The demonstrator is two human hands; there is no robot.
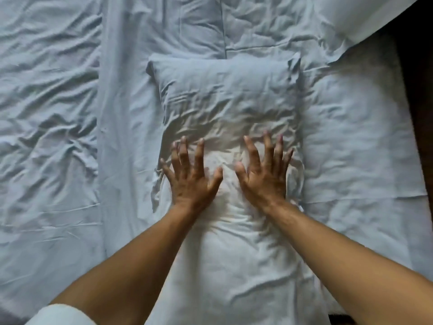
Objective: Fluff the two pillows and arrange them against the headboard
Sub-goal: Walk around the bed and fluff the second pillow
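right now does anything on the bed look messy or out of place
Yes: the pillow under both hands lies mid-bed, heavily creased, and the second pillow sits askew at the top right corner.

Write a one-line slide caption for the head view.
Left hand and right hand press flat, fingers spread, on a pillow lying on the wrinkled sheet.

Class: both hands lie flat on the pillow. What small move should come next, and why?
Probably slide the left hand and right hand out to the pillow's sides to grip and plump it: it lies flat and creased under spread, straight fingers.
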